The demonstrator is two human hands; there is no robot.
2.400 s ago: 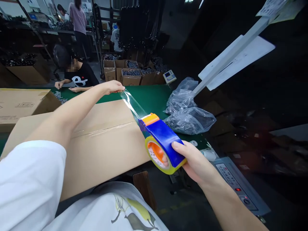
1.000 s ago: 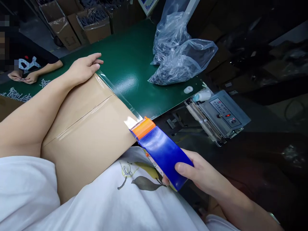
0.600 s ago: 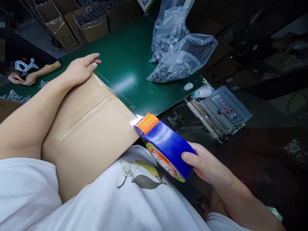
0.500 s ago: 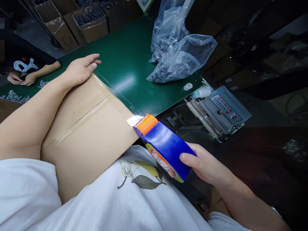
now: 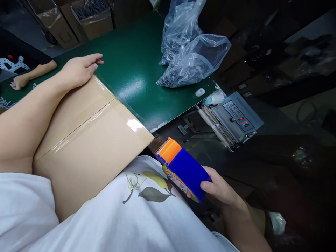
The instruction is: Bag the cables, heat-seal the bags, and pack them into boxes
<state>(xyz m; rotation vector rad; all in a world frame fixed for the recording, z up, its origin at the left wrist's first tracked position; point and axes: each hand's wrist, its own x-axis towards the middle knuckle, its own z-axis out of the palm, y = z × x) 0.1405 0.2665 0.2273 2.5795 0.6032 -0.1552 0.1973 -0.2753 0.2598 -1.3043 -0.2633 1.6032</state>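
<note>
A brown cardboard box (image 5: 105, 140) lies against my body at the table edge, with clear tape along its middle seam and its far edge. Resting on the box's far left corner is my left hand (image 5: 78, 70), fingers stretched out and holding nothing. My right hand (image 5: 219, 185) grips a blue tape dispenser (image 5: 187, 171) with an orange head. It is just off the box's right corner, and a strip of clear tape (image 5: 156, 142) spans from the corner to the dispenser. My right fingers are partly hidden behind the dispenser.
Two clear plastic bags (image 5: 189, 63) of small dark parts stand on the green table (image 5: 126, 52). A small white roll (image 5: 200, 92) lies near a grey sealing machine (image 5: 236, 119) on the right. At far left, another person's hand (image 5: 19, 81) is beside small pieces. Cartons (image 5: 91, 24) stand behind.
My right hand has drawn the tape dispenser rightward and slightly down, past the box's corner, pulling out tape. My left hand stays on the box. The view has shifted slightly.
</note>
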